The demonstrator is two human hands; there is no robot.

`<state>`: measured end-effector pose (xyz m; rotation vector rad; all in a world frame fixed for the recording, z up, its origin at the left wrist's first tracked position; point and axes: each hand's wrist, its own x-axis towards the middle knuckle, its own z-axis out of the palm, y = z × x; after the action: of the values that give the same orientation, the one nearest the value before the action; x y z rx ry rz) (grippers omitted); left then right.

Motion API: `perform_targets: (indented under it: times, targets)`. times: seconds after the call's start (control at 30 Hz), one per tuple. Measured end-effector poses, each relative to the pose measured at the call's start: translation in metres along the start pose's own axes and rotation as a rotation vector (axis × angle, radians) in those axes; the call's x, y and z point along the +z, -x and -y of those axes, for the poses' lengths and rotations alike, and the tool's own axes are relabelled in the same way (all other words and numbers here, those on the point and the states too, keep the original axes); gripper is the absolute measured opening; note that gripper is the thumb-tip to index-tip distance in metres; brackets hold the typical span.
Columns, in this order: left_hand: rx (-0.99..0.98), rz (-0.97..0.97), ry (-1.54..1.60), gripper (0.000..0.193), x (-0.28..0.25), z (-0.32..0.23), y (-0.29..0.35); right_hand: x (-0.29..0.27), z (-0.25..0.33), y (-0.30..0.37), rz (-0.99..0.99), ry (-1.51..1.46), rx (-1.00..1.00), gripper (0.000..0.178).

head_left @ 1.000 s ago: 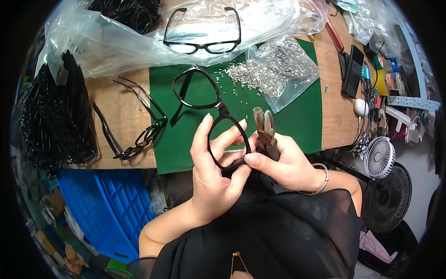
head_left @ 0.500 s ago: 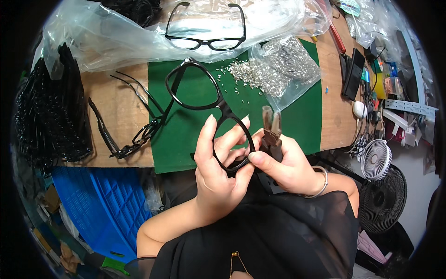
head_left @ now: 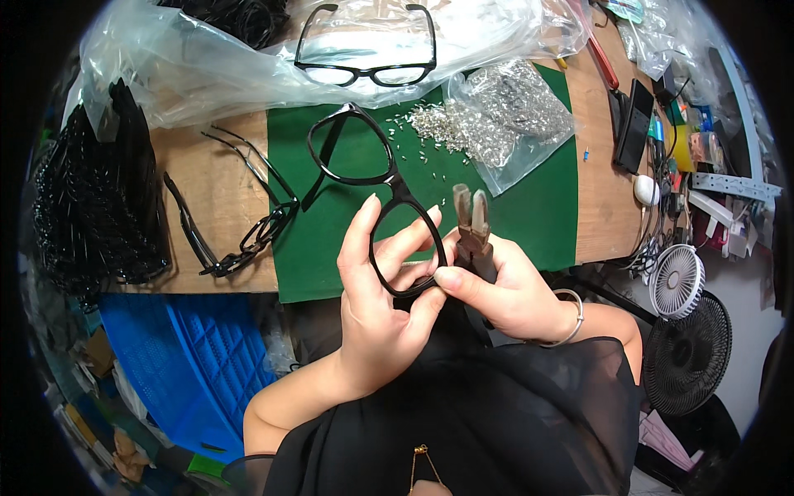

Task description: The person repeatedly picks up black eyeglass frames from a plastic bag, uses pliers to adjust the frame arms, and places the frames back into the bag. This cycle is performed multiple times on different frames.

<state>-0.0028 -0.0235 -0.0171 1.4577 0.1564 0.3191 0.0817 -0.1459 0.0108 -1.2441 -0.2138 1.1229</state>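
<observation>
My left hand (head_left: 372, 302) grips a black eyeglass frame (head_left: 400, 192) by its lower rim, fingers around and through the opening. The frame is tilted over a green mat (head_left: 529, 227), one temple arm extending behind the upper rim. In my right hand (head_left: 517, 289) is a pair of worn metal pliers (head_left: 475, 240), jaws upward and slightly apart, clear of the frame. The right thumb touches the frame's lower rim beside my left fingers. Small silvery pieces (head_left: 434, 124) spill on the mat from a clear plastic bag (head_left: 529, 116). The pliers' handles are mostly hidden by my palm.
Black glasses (head_left: 364, 74) rest on plastic sheeting (head_left: 215, 70) at the back. More black frames (head_left: 248, 240) lie left of the mat, beside a heap of black temple arms (head_left: 99, 198). A phone (head_left: 633, 124), cables and a small fan (head_left: 676, 281) are right; a blue crate (head_left: 186, 364) is below left.
The eyeglass frame has turned slightly, its upper rim shifting right and its lower rim left. The pliers and right hand have moved slightly left. Both hands keep their holds.
</observation>
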Motion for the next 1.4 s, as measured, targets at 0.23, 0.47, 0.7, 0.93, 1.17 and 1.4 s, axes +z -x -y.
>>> perform_targets:
  times: [0.23,0.47,0.7,0.93,1.17,1.4]
  targets:
    - [-0.121,0.091,0.030,0.086,-0.013,-0.019,-0.003,-0.018,0.003,0.009,0.096,0.215,-0.072,0.022]
    - [-0.195,0.201,0.084,0.088,-0.023,-0.023,-0.005,-0.019,0.032,0.007,0.416,0.773,0.093,0.033]
    - [-0.282,0.254,0.001,0.082,-0.023,-0.020,-0.007,-0.021,0.014,0.009,0.234,1.148,-0.041,0.027]
    - [-0.350,0.240,-0.044,0.085,-0.026,-0.023,-0.009,-0.038,0.009,0.007,0.256,1.058,-0.142,0.028]
    - [-0.181,0.153,0.356,0.081,-0.031,-0.011,0.020,-0.066,-0.028,-0.027,-0.225,1.226,-0.222,0.018]
    - [-0.521,0.036,0.396,0.097,-0.029,-0.021,0.029,-0.057,-0.049,-0.046,-0.448,1.310,-0.260,0.016]
